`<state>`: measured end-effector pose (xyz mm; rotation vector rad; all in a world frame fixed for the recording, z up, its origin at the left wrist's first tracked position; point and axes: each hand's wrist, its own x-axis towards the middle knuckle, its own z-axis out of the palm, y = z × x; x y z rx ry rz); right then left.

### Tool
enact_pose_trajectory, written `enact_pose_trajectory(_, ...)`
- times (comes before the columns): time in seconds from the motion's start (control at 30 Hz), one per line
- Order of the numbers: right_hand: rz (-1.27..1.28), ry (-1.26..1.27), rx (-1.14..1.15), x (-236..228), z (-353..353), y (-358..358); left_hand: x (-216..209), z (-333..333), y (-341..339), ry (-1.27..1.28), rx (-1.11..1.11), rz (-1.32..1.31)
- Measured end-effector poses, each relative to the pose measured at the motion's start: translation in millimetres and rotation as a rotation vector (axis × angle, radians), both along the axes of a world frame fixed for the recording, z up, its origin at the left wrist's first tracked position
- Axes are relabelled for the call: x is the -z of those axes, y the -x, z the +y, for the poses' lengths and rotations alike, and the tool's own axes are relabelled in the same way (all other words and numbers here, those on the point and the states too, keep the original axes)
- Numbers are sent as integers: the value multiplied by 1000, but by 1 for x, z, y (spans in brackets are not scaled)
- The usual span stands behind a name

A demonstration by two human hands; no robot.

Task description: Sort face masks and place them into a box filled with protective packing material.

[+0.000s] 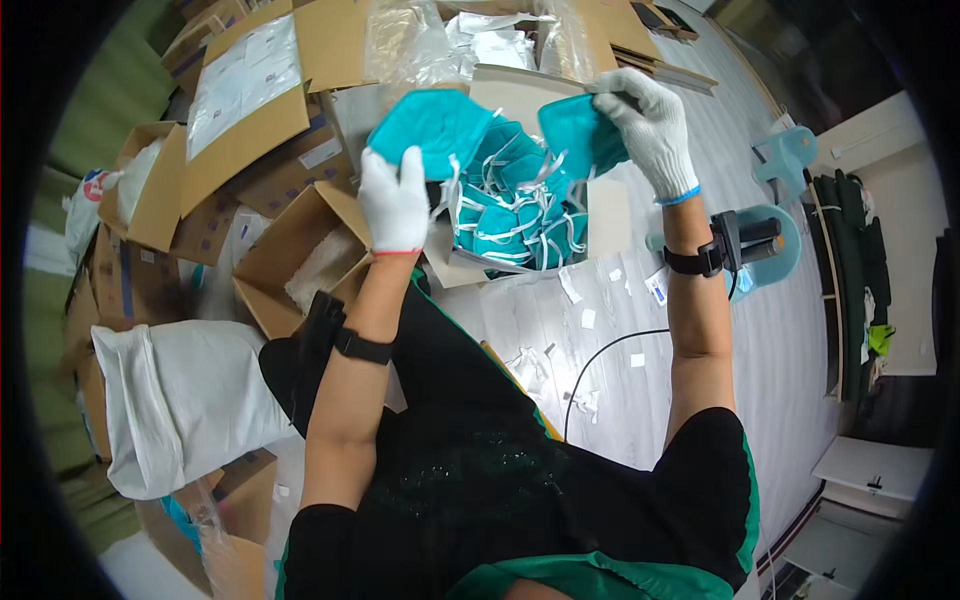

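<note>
Our left hand (393, 200), in a white knit glove, is closed on a teal folded mask (430, 128), gripping its lower edge so the mask stands above the fingers. Our right hand (650, 125), gloved alike, pinches a second teal mask (578, 135) at its upper right corner; that mask hangs down and to the left of the hand. The two masks are held apart, over the same box.

Below and between the hands: one open cardboard box (520, 95), holding a loose heap of teal masks with white straps (510, 215), piled up to its near edge.

Left of that box: a smaller open brown carton (280, 255) with pale material inside. Behind it, a flat carton bearing a large white rectangular label (245, 75). At the far edge, clear plastic wrapping (420, 40) lies over further cartons.

Near left: a white sack (180, 400), lying on its side.

On the pale floor (700, 430) by the box's right edge: small white paper scraps (590, 318) and a black cable (600, 360).
</note>
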<state>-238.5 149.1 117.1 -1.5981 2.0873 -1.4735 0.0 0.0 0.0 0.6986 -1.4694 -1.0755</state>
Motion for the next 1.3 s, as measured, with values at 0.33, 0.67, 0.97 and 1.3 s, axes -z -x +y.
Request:
enact_pose_trajectory(0.33,117,150,-73,38,-68,-83,-27,43,2,-530,481,442)
enact_pose_trajectory(0.67,-813,-164,-274,98,-64,-104,-29,29,-16,-602,337,487)
enact_pose_trajectory(0.97,-1222,-438,-388,89,-45,-161,0,17,-31,-952,206,665)
enact_pose_trajectory(1.3,-2373,-148,-246,129,-123,-165,56,2,-51,-196,2,13)
